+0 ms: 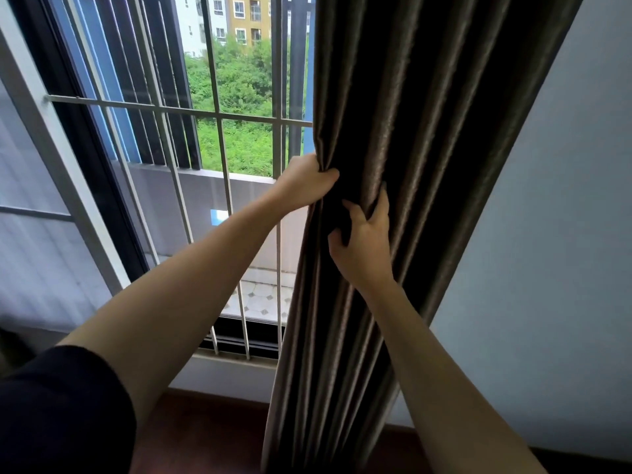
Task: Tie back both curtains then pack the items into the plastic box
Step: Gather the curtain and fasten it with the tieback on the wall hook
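The brown curtain (pixel 427 131), right of centre, runs off the top and bottom edges; its folds hide most fingertips. The right hand (pixel 364 244) pinches a pleat, the left hand (pixel 306 184) above it clenches the curtain's edge beside the window bars (pixel 222 159)

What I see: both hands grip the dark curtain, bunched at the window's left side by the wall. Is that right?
Not quite. The head view shows the curtain bunched at the window's right side by the wall. The left hand and right hand do both grip it.
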A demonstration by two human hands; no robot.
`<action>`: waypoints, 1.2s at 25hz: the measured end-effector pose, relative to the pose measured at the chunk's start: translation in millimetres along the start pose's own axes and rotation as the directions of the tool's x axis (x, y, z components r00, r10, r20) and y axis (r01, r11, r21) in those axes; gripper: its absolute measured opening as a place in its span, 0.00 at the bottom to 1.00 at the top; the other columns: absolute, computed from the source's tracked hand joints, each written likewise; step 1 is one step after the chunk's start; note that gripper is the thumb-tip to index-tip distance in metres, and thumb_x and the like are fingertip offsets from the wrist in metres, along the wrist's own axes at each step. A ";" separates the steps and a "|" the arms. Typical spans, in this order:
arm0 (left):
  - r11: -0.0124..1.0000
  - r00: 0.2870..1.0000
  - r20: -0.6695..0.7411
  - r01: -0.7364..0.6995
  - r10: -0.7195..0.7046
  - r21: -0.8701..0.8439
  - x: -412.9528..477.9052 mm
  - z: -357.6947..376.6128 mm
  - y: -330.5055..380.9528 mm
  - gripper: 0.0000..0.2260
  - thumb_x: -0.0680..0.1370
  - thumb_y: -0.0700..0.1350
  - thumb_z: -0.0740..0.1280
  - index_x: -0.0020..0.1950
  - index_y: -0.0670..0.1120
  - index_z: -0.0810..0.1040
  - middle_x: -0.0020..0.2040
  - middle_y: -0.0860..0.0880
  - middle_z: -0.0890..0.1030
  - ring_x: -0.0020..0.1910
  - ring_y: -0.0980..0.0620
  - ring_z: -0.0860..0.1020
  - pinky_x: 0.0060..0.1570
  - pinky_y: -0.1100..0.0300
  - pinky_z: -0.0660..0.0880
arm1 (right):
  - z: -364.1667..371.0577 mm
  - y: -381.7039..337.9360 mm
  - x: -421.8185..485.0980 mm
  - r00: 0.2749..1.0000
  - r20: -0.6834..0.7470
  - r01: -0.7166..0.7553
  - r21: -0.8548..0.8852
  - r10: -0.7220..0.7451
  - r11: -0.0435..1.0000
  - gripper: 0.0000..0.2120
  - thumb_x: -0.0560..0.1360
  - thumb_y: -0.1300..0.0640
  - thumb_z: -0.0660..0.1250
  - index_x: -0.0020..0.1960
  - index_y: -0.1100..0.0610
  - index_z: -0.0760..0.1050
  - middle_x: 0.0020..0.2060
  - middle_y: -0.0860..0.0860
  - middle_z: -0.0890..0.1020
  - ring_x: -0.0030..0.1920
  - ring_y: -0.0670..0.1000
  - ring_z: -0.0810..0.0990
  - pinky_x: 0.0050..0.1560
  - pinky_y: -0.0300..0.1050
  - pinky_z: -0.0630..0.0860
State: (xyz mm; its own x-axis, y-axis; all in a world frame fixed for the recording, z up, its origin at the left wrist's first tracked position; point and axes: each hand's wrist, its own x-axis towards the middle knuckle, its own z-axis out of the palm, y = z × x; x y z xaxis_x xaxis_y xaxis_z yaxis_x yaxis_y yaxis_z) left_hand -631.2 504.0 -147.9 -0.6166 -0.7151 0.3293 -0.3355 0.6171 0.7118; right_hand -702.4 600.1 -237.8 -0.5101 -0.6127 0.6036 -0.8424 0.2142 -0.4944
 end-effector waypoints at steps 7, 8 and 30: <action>1.000 0.989 0.148 -0.013 0.009 0.020 -2.4 8.3 -9.7 0.14 0.73 0.33 0.56 0.30 0.45 0.61 0.30 0.48 0.66 0.35 0.48 0.65 0.30 0.59 0.59 | 26.0 24.4 -44.9 0.930 0.357 0.071 0.066 -0.090 0.995 0.31 0.75 0.59 0.62 0.75 0.61 0.55 0.76 0.54 0.53 0.74 0.54 0.59 0.71 0.35 0.54; 0.999 0.982 0.185 -0.027 0.018 0.046 -3.8 10.2 -11.3 0.13 0.73 0.33 0.56 0.30 0.44 0.63 0.31 0.48 0.67 0.35 0.48 0.67 0.32 0.59 0.61 | 29.5 28.8 -54.7 0.913 0.400 0.055 0.077 -0.082 0.995 0.32 0.76 0.58 0.62 0.76 0.60 0.53 0.77 0.52 0.51 0.74 0.53 0.60 0.72 0.36 0.55; 0.991 0.937 0.325 -0.111 0.129 -0.073 -21.4 30.5 0.2 0.12 0.76 0.33 0.54 0.43 0.47 0.73 0.40 0.52 0.73 0.43 0.54 0.71 0.42 0.70 0.67 | -57.4 38.1 10.0 0.997 0.025 -0.068 0.012 0.068 0.998 0.29 0.74 0.57 0.67 0.72 0.62 0.63 0.72 0.60 0.61 0.69 0.57 0.68 0.64 0.30 0.57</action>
State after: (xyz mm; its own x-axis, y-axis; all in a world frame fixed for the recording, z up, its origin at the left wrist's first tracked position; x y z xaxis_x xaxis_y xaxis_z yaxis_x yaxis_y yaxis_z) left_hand -639.8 529.4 -173.8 -0.8525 -0.4836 0.1986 -0.2122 0.6673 0.7140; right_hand -749.5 645.8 -214.6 -0.5614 -0.6156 0.5530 -0.8037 0.2465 -0.5416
